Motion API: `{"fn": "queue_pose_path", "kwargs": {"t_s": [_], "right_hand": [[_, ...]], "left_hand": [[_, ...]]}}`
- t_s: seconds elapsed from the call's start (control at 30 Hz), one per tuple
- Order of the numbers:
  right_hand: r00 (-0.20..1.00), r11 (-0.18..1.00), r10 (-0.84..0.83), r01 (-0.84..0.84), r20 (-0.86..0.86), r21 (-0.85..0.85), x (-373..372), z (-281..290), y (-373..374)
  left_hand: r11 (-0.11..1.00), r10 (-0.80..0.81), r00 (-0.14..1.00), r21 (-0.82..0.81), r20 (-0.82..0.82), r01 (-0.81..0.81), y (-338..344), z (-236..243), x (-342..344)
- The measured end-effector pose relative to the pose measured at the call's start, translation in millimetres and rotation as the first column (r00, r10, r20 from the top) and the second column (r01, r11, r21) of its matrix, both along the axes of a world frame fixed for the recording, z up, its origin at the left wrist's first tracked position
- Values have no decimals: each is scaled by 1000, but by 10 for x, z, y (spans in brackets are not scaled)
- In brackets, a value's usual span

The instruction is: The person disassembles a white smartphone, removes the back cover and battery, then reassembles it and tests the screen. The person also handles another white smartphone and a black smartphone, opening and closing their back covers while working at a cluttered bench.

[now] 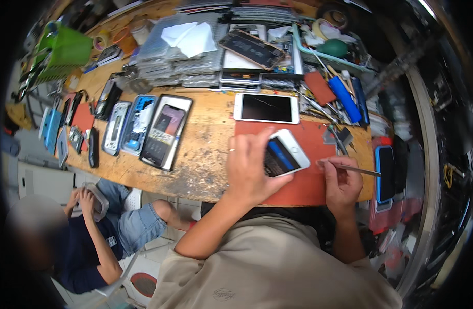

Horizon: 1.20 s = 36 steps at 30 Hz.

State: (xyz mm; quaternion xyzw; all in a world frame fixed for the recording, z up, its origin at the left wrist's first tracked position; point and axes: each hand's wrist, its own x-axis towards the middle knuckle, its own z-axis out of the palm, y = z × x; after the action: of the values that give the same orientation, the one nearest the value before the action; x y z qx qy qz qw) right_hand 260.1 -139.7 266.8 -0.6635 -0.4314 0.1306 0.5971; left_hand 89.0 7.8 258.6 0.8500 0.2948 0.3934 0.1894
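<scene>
Even, fairly bright light is falling on the middle of the frame, casting only soft shadows. Glare is showing on the plastic sleeves (195,62) at upper centre. Straight edges are bending strongly toward the rim, the corners are fading to black, and the lower left is looking blurred and soft.

Counted on the bench
Two white phones (266,108) (285,153), one green basket (66,51), one blue-handled tool (344,98), two hands (249,170) (342,183).
</scene>
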Motion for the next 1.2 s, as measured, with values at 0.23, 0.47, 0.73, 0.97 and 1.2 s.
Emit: {"fn": "queue_pose_path", "kwargs": {"t_s": [0.23,0.47,0.73,0.97,1.2], "right_hand": [[945,965,172,-217,277,143,19,372,293],[916,921,218,-307,336,240,38,499,548],[863,926,128,-280,488,254,22,467,558],[835,949,99,-242,542,200,-49,497,513],[935,936,350,-351,61,17,-67,701,402]], "left_hand": [[998,49,968,36,248,-60,9,-56,207],[988,72,976,122,205,-99,14,-55,214],[989,52,978,125,201,-79,-1,-52,203],[998,42,973,26,229,-50,-25,-79,206],[979,-199,915,106,350,172,68,190,197]]}}
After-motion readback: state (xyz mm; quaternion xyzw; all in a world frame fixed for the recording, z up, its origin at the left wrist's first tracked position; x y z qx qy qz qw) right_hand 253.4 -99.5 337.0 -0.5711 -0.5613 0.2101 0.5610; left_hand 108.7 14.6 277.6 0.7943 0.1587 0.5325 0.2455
